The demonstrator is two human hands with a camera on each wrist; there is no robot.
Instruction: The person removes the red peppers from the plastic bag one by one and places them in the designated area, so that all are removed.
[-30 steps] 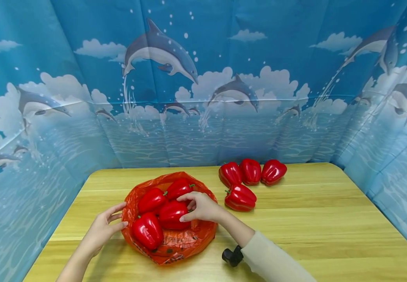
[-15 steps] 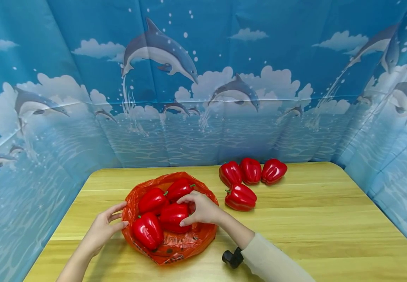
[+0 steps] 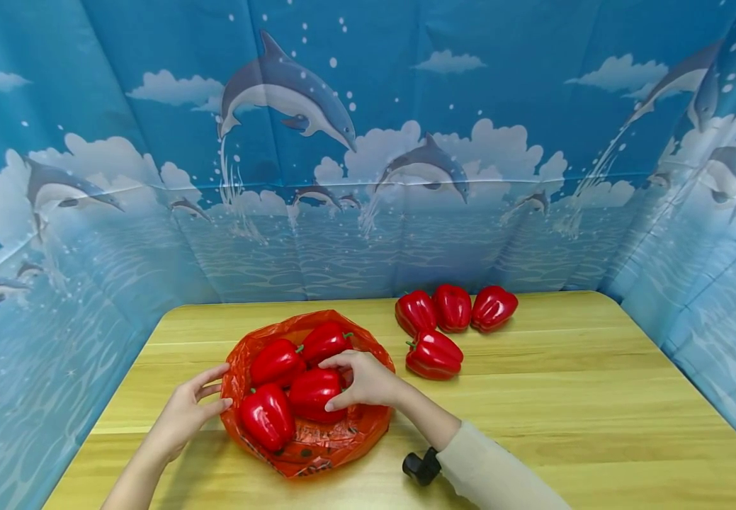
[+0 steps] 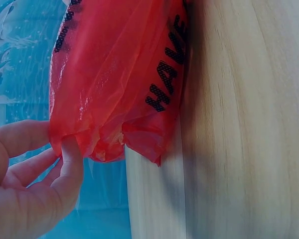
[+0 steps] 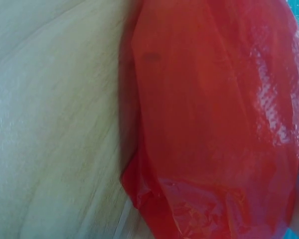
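A red plastic bag (image 3: 368, 435) stands with its mouth open on the table, several red bell peppers inside. My left hand (image 3: 179, 418) holds the bag's left rim; in the left wrist view the thumb and fingers (image 4: 71, 154) pinch the bag's edge (image 4: 104, 74). Reaching into the bag, my right hand (image 3: 368, 382) grips a red bell pepper (image 3: 312, 394) with thumb and fingers at its right end. Around it lie other peppers: one at the front left (image 3: 268, 418), two behind. The right wrist view is mostly filled by the bag's outer side (image 5: 214, 109), hiding the grip.
Outside the bag, several red bell peppers lie to the right at the back of the wooden table (image 3: 565, 397), the nearest pepper (image 3: 434, 355) close to the bag. A black device (image 3: 421, 466) sits at the right wrist. A dolphin-printed curtain (image 3: 368, 241) surrounds the table.
The right hand's fingers have shifted slightly on the pepper in the bag, which has moved a touch to the right and forward. The left hand stays on the rim.
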